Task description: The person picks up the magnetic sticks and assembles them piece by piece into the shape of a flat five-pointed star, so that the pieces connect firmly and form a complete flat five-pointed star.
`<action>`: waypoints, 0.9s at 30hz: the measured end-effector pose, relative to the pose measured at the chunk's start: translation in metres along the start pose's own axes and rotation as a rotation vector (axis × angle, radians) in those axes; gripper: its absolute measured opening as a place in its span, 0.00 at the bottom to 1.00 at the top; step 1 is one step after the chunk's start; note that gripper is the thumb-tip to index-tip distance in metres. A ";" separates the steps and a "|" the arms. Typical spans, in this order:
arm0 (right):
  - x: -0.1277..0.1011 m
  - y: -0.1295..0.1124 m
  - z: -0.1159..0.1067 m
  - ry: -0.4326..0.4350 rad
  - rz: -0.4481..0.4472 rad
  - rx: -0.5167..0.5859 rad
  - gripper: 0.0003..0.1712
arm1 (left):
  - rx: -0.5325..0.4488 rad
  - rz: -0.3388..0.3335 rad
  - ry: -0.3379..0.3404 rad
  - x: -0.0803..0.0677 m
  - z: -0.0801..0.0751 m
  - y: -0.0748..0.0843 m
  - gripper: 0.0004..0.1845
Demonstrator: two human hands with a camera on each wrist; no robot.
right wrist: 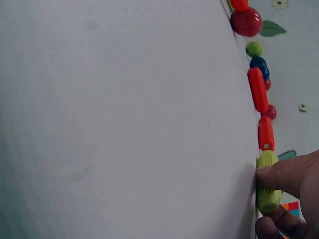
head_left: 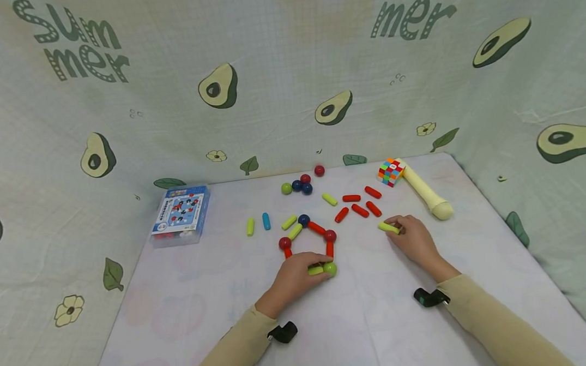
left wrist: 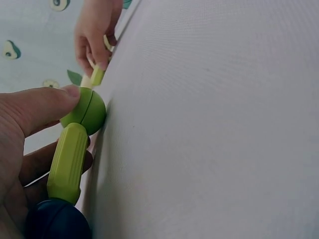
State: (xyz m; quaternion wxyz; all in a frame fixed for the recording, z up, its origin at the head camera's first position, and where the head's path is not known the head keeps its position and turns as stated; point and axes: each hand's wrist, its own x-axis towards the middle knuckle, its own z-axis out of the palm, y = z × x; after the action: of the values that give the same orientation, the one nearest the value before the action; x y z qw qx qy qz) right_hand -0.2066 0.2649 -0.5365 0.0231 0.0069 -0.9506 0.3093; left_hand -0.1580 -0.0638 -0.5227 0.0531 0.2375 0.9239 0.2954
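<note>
in the head view your left hand (head_left: 296, 274) hides part of the ball-and-rod ring (head_left: 316, 228) below centre; the left wrist view crops a blue ball (left wrist: 57, 222) at bottom left. that hand grips the green ball (head_left: 330, 269); your right hand (head_left: 415, 241), angled up-left, right of centre, pinches a yellow-green rod (head_left: 388, 228).
</note>
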 end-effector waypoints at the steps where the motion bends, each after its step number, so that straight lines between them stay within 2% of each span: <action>1: -0.001 -0.001 0.001 -0.009 -0.005 0.003 0.17 | 0.002 0.003 0.000 0.000 0.000 0.000 0.20; 7: -0.006 -0.013 0.011 -0.070 -0.064 0.036 0.15 | 0.004 -0.006 0.004 0.002 0.001 0.001 0.19; 18: -0.021 -0.039 0.026 -0.178 -0.242 0.065 0.13 | 0.013 -0.012 0.000 0.003 0.003 -0.001 0.19; 22: -0.025 -0.045 0.027 -0.245 -0.309 0.087 0.13 | -0.008 -0.011 0.003 0.003 0.003 -0.002 0.18; 27: -0.027 -0.051 0.026 -0.348 -0.361 0.168 0.13 | -0.046 -0.030 -0.001 0.004 0.003 -0.001 0.17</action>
State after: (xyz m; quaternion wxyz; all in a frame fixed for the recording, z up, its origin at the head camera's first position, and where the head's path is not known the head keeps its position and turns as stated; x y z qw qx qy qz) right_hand -0.1794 0.2086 -0.5292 -0.0867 0.2312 -0.8948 0.3720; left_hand -0.1611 -0.0613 -0.5261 0.0636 0.2224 0.9203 0.3154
